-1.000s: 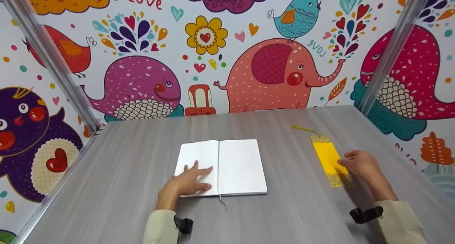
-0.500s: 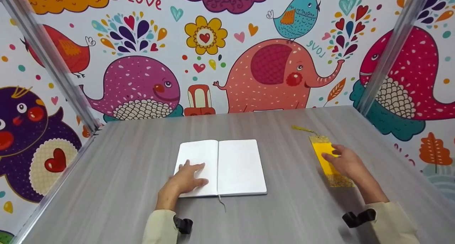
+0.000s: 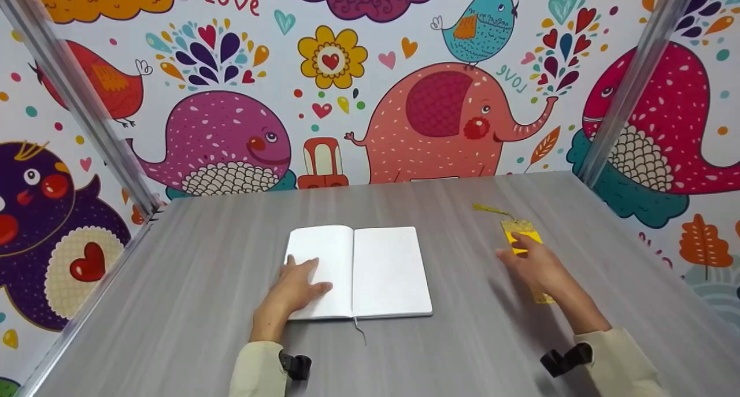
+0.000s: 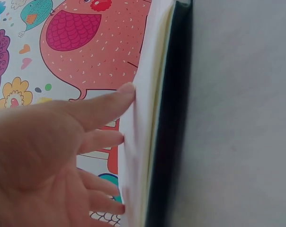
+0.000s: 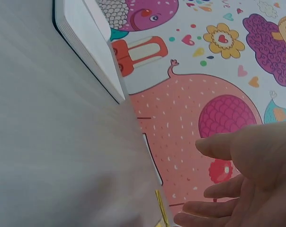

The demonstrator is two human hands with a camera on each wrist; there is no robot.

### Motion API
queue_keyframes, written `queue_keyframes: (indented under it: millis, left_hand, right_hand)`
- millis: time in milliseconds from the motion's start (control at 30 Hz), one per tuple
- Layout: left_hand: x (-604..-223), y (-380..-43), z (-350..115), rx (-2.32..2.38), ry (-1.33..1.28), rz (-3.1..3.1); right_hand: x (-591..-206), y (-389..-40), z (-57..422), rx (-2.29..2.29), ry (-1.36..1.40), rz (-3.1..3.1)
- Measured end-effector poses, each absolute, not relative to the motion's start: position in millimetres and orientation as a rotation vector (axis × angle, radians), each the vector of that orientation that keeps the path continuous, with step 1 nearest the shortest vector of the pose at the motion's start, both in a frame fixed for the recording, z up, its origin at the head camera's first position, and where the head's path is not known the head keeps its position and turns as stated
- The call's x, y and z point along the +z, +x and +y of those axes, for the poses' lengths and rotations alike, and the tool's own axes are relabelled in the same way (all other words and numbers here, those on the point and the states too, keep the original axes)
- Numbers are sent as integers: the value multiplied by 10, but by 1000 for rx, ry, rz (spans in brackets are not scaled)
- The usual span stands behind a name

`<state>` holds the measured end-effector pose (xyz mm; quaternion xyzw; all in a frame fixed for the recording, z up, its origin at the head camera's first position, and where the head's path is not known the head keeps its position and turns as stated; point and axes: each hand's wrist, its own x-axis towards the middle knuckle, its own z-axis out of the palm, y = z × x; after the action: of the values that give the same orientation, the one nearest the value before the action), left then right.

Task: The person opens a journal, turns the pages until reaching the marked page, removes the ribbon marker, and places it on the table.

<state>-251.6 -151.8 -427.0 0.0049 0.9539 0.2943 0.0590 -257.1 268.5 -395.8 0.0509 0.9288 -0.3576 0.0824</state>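
Observation:
An open notebook [image 3: 392, 271] with blank white pages lies in the middle of the table, a thin ribbon [image 3: 360, 330] trailing from its near edge. My left hand [image 3: 293, 289] rests on the left page with fingers spread; in the left wrist view its fingertips touch the paper. To the right lies a yellow bookmark [image 3: 510, 228] with glittery ends and a yellow tassel [image 3: 490, 208]. My right hand [image 3: 540, 268] hovers over the bookmark, covering its middle. In the right wrist view the right hand's [image 5: 247, 175] fingers are extended and apart, holding nothing.
The grey wood-grain table [image 3: 196, 258] meets a wall [image 3: 332, 114] printed with cartoon animals at its back edge. Metal posts [image 3: 633, 91] rise at the back corners. A black wrist camera [image 3: 566, 359] sits on each forearm.
My right hand has moved left from the bookmark's right side to above it, its fingers opening out. My left hand has slid slightly left on the page.

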Motion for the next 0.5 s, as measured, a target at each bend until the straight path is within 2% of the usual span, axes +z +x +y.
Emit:
queue_keyframes:
  millis: [267, 500]
  left_hand:
    - [-4266, -2527, -1536, 969, -97, 2927]
    - [-4239, -2517, -1612, 926, -85, 2961]
  right_hand:
    - [-4011, -2555, 2457, -1130, 8, 2748]
    - [-4053, -2553, 2254, -1232, -33, 2715]
